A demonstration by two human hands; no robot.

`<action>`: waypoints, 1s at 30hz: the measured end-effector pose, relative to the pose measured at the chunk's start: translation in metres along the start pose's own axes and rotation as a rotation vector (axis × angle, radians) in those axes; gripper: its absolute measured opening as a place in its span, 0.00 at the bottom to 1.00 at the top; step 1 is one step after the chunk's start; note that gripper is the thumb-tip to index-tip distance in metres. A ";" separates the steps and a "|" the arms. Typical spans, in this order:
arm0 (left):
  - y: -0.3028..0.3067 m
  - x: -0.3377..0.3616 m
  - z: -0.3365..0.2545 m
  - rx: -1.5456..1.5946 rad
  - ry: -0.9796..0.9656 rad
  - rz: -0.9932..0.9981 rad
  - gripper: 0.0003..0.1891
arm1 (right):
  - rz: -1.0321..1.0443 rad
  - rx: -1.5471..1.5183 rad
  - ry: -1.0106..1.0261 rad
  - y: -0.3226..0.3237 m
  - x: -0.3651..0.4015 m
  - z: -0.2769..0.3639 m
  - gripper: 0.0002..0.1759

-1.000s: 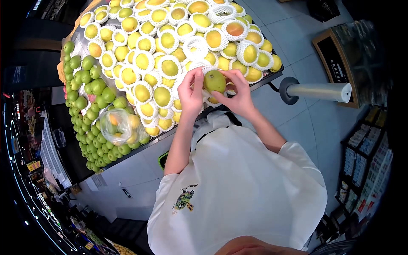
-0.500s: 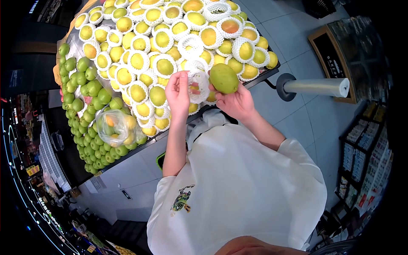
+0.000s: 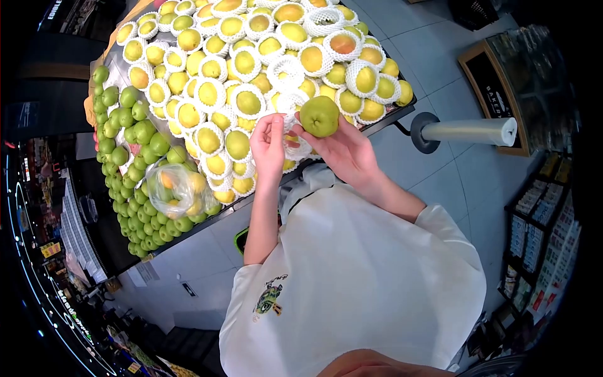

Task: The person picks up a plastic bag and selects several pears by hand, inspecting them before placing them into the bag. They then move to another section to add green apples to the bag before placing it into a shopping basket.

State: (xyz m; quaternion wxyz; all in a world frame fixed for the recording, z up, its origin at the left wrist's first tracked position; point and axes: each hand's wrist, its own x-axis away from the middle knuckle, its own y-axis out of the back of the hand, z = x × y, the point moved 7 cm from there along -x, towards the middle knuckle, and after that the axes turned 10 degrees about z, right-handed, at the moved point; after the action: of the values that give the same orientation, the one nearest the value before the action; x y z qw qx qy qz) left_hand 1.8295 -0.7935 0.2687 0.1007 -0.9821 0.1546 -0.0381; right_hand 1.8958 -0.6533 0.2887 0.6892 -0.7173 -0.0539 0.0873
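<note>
My right hand [image 3: 344, 154] holds up a green papaya [image 3: 319, 117], its lobed end turned toward me. The fingers sit under and behind the fruit, with the palm partly exposed. Just left of it, my left hand [image 3: 269, 147] is closed in a pinch on a white foam net sleeve [image 3: 301, 149]. This sleeve hangs between my two hands, and fingertips show through it. Where it ends against the white nets behind is hard to make out. Both hands are above the near edge of a heap of yellow papayas [image 3: 246, 103] in foam nets.
Green apples [image 3: 144, 131] are piled left of the papayas. On them lies a clear plastic bag [image 3: 169, 188] with yellow-orange fruit inside. A roll of plastic bags [image 3: 471, 130] sticks out at the stand's right corner. A wooden-framed bakery stand [image 3: 496, 94] stands farther right.
My right hand has turned the papaya so its end faces me and moved it slightly left. The left hand keeps its pinch on the sleeve. The view has shifted slightly.
</note>
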 end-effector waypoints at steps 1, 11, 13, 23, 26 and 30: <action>-0.001 0.001 0.000 -0.013 0.010 0.007 0.12 | -0.001 -0.001 -0.003 0.000 0.000 0.000 0.33; -0.004 -0.001 0.003 -0.022 -0.036 0.051 0.12 | 0.047 0.813 0.183 -0.001 0.006 0.022 0.32; -0.005 -0.001 0.001 -0.039 -0.035 0.042 0.12 | 0.056 0.955 0.261 -0.001 0.007 0.028 0.35; -0.008 0.000 0.004 -0.110 -0.050 -0.034 0.11 | 0.134 1.081 0.324 -0.010 0.012 0.038 0.38; -0.019 0.004 -0.007 -0.079 -0.090 0.003 0.13 | 0.063 1.016 0.296 -0.001 0.013 0.042 0.37; -0.015 0.004 0.006 0.015 -0.054 0.033 0.16 | -0.015 1.028 0.393 0.008 0.014 0.052 0.35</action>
State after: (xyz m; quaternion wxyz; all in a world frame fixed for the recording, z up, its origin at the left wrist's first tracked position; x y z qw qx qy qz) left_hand 1.8381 -0.7793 0.2666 0.1127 -0.9794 0.1675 -0.0109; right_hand 1.8989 -0.5996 0.2784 0.9485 -0.2906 0.1205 -0.0382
